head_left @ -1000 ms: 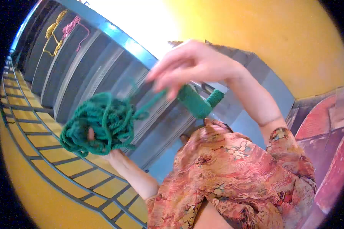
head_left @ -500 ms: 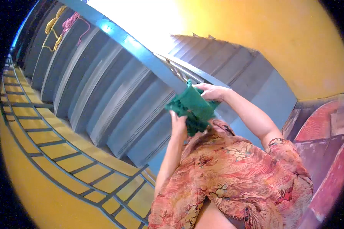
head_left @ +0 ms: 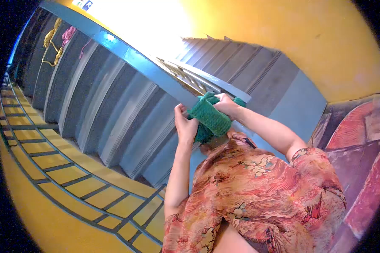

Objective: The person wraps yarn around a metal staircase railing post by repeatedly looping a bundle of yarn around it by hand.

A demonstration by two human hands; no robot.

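A green knitted piece (head_left: 214, 119) is held up above the patterned orange-red cloth of my clothing (head_left: 257, 185). My left hand (head_left: 185, 125) pinches its left edge, with the fingers curled. On the other side, my right hand (head_left: 227, 107) grips the upper right part, fingers bent round it. The middle hangs as a thick folded band between the hands, and darker green folds show below. A bit of green sticks out beyond my right hand. Whether needles are in the piece cannot be made out.
Grey-blue stairs (head_left: 114, 97) run along the left, bordered by a dark metal railing (head_left: 84, 168). Yellow yarn (head_left: 55, 46) and pink yarn (head_left: 67, 36) lie on steps at the upper left. A blue beam (head_left: 143, 59) crosses diagonally. A yellow wall (head_left: 308, 46) stands at right.
My left hand has moved up and left, to the edge of the green knitted piece. The piece now shows its knitted face more plainly. My right hand still grips it; the view has shifted slightly.
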